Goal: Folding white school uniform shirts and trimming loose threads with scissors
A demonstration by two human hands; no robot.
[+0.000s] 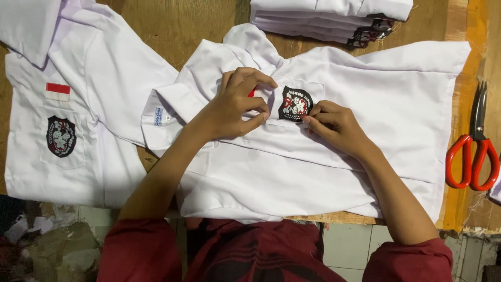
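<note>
Two bare hands work on a white shirt (334, 156) spread flat across the middle of the wooden surface (177, 21), its hem hanging just over the near edge. Nearest of all, below that edge, are the person's dark red sleeves (261, 256).

On the shirt's chest pocket sits a black shield-shaped badge (295, 104) with red and white stitching. The right hand (339, 125) lies on the cloth just beside the badge, its grip narrow, fingertips (309, 119) pinched together at the badge's lower right rim and touching it. The left hand (237, 107) rests on the other side of the badge, fingers curled in a closed pinch over a small red piece (252, 93) of which only a sliver shows between them; what it is cannot be told. The shirt's collar (250, 44) points toward the far edge.

Toward the left edge lies a second white shirt (78, 130), partly tucked under the first one's sleeve, bearing a like badge (61, 136) on its pocket and a small red-and-white patch (57, 91) above it. Near the right edge, well apart from both hands, red-handled scissors (475, 151) lie shut on the wood, blades pointing toward the far edge.

At the far edge, beyond the collar, stands a neat stack of folded white shirts (329, 18), with dark badges showing at its right end.
</note>
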